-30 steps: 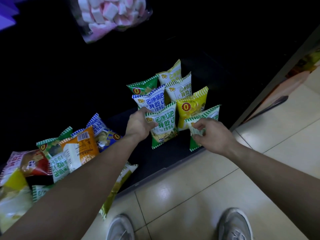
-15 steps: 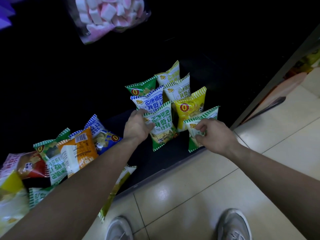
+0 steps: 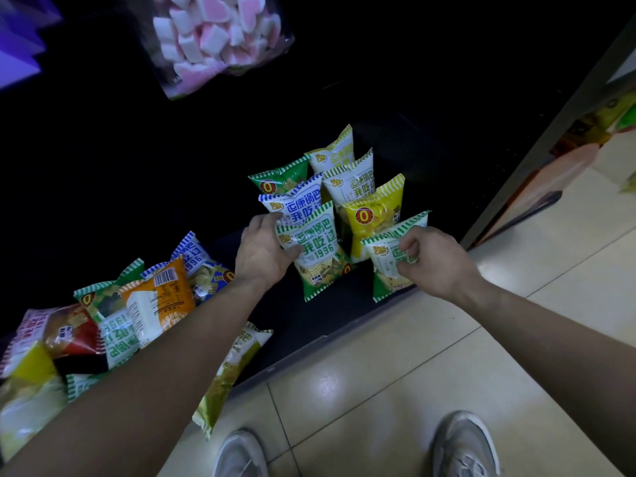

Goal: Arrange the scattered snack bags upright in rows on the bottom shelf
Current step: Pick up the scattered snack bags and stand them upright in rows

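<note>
Two upright rows are being held at the bottom shelf's (image 3: 309,325) right end; the left hand (image 3: 263,253) grasps the front green bag (image 3: 318,251), the right hand (image 3: 435,259) pinches its neighbour (image 3: 389,259); the scattered bags (image 3: 151,301) lie along the front edge toward the left corner, nearer the left hand.

Upright snack bags (image 3: 318,247): seven. Scattered bags (image 3: 158,297): about eight. Marshmallow bag (image 3: 220,39): one. Shoes (image 3: 463,445): two.

The green-striped bag (image 3: 316,251) in the left grip (image 3: 261,253) reads "我吃过 1996". Behind it, the blue-striped bag (image 3: 296,208) shows "我吃过". The yellow bag (image 3: 373,215) beside carries a red "0" roundel.
</note>
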